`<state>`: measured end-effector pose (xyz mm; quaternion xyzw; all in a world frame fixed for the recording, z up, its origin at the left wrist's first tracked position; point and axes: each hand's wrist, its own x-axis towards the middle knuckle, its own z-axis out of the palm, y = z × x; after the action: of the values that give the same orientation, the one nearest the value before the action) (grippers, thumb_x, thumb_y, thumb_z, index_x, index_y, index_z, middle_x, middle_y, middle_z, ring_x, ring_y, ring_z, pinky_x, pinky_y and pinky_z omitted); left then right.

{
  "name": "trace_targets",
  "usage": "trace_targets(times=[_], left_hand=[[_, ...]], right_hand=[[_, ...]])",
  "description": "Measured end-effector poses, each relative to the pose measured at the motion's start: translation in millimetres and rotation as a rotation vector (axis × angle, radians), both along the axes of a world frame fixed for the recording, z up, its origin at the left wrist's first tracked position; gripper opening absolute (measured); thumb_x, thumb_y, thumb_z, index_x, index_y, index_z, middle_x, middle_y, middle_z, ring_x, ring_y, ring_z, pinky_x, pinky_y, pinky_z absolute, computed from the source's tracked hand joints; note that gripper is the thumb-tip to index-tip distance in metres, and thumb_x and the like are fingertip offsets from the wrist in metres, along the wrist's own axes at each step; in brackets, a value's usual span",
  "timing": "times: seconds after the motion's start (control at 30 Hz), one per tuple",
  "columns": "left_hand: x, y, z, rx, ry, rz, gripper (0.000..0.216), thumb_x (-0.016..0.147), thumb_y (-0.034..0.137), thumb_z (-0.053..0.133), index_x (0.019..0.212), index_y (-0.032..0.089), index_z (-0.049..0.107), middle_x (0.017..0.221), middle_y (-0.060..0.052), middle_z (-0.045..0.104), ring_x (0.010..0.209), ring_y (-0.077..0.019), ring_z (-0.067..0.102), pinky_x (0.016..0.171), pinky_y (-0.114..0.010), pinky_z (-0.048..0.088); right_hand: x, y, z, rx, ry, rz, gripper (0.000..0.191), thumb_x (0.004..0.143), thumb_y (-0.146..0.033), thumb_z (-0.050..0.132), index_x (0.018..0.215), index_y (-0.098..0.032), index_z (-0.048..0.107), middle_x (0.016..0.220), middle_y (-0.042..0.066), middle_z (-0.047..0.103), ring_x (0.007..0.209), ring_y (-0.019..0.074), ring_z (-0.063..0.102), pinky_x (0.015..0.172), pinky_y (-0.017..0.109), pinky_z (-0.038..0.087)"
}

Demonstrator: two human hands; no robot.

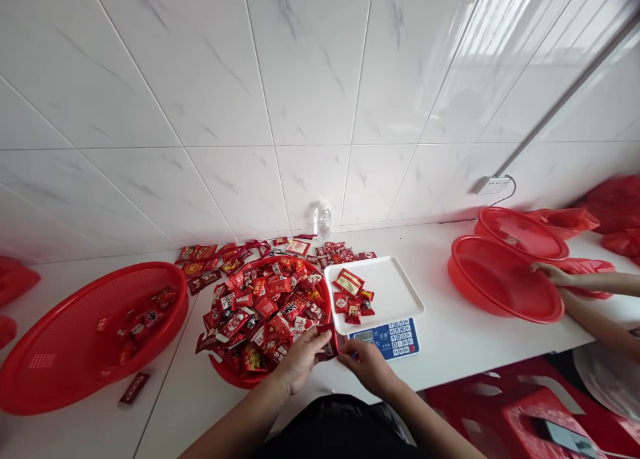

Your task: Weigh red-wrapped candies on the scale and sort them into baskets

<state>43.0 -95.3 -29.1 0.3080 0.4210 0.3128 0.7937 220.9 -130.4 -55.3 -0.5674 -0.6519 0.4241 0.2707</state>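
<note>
My left hand (298, 361) and my right hand (365, 366) meet at the front edge of the white counter (440, 339), both pinching a small red packet (330, 344). The packet sits between a red basket heaped with red candy packets (265, 309) and a white scale tray (387, 292). Several red candies (353, 298) lie on the tray's left side. Below the tray shows the scale's blue keypad (390, 338).
A large red basket (75, 342) at the left holds a few candies. Loose packets (134, 387) lie on the counter. A clear bottle (323, 220) stands by the tiled wall. At the right another person's hand (553, 273) touches stacked red baskets (505, 279). Red stools (530, 412) stand below.
</note>
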Motion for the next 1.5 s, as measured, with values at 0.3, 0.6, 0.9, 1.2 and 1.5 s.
trace_targets(times=[0.3,0.6,0.9,1.2,1.5], left_hand=[[-9,-7,-9.9,-0.161,0.046,0.347,0.024,0.072,0.032,0.071,0.083,0.018,0.055,0.073,0.001,0.063,0.066,-0.0111,0.06,0.066,-0.025,0.048],[50,7,-8.5,-0.1,0.159,0.22,0.028,0.071,0.037,0.07,0.082,0.017,0.053,0.07,0.0,0.061,0.067,-0.0141,0.061,0.068,-0.029,0.049],[87,67,-26.4,0.708,1.191,-0.141,0.013,0.072,0.015,0.059,0.084,0.018,0.055,0.086,-0.004,0.062,0.083,-0.018,0.059,0.072,-0.026,0.041],[98,77,-34.2,0.751,1.466,-0.467,0.024,0.08,0.015,0.047,0.103,0.02,0.053,0.111,-0.009,0.055,0.09,-0.021,0.059,0.073,-0.03,0.042],[96,76,-40.2,0.773,1.502,-0.49,0.024,0.082,0.012,0.041,0.101,0.019,0.054,0.105,-0.009,0.058,0.09,-0.0209,0.06,0.072,-0.029,0.041]], right_hand=[[42,82,-46.5,0.095,-0.621,-0.016,0.061,0.076,-0.05,0.056,0.132,-0.033,0.041,0.148,0.005,0.024,0.138,0.0317,0.01,0.106,0.052,0.017],[76,93,-63.5,0.302,-0.523,0.111,0.051,0.083,-0.037,0.05,0.132,-0.027,0.039,0.133,0.007,0.048,0.122,0.0247,0.039,0.098,0.04,0.031],[90,108,-68.1,0.275,-0.368,0.057,0.043,0.084,-0.03,0.049,0.127,-0.024,0.044,0.12,0.008,0.055,0.106,0.0227,0.053,0.087,0.034,0.044],[96,139,-55.6,0.131,-0.225,-0.152,0.046,0.088,-0.04,0.036,0.129,-0.021,0.033,0.118,0.009,0.055,0.102,0.0181,0.057,0.079,0.027,0.047],[64,161,-42.4,-0.076,-0.226,-0.061,0.049,0.06,-0.021,0.068,0.106,-0.027,0.053,0.117,0.005,0.055,0.09,0.0202,0.06,0.066,0.027,0.041]])
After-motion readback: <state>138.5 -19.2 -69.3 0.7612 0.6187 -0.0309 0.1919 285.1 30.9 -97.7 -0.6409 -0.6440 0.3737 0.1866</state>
